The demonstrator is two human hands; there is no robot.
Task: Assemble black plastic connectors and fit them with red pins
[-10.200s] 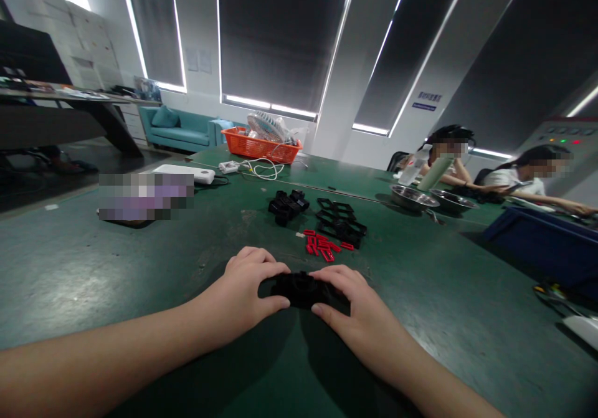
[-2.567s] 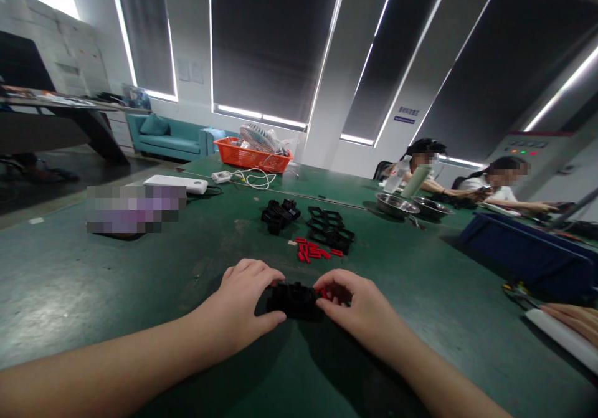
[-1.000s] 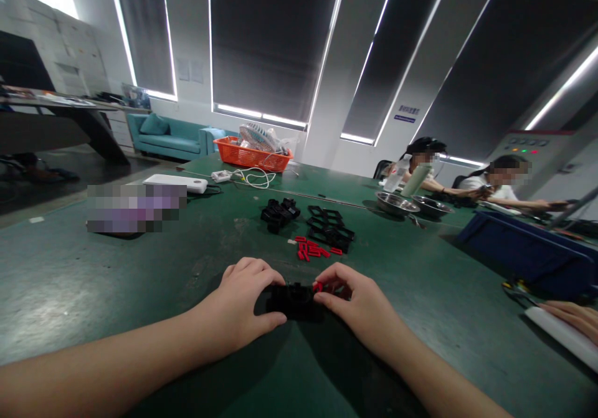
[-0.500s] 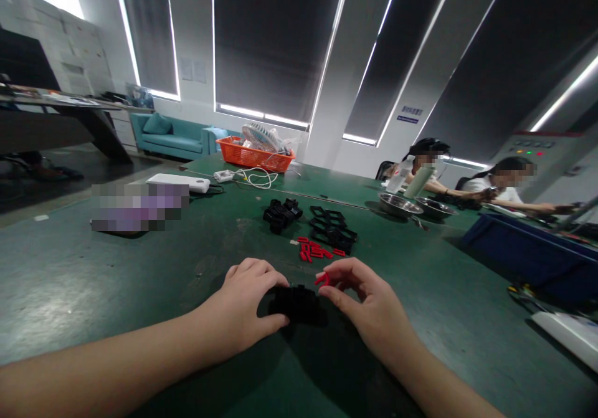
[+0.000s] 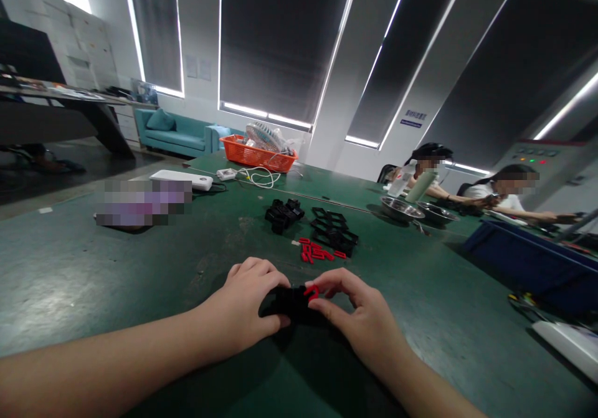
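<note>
My left hand (image 5: pixel 243 309) is curled around a black plastic part (image 5: pixel 290 299) that rests on the green table (image 5: pixel 93 275). My right hand (image 5: pixel 359 318) pinches a small red clip (image 5: pixel 311 291) between thumb and forefinger, right over the black part's top. Farther away lie a heap of several red clips (image 5: pixel 317 251), a stack of flat black frames (image 5: pixel 335 231) and a pile of black parts (image 5: pixel 284 213).
An orange basket (image 5: pixel 258 154) with a fan stands at the back, beside a white power strip with cable (image 5: pixel 247 175) and a white box (image 5: pixel 182 179). Two people sit at the right behind metal bowls (image 5: pixel 411 209). A blue bin (image 5: pixel 532 259) stands at the right.
My right hand has brought the red clip left and down onto the black part. The left hand keeps its hold; the view shifted slightly.
</note>
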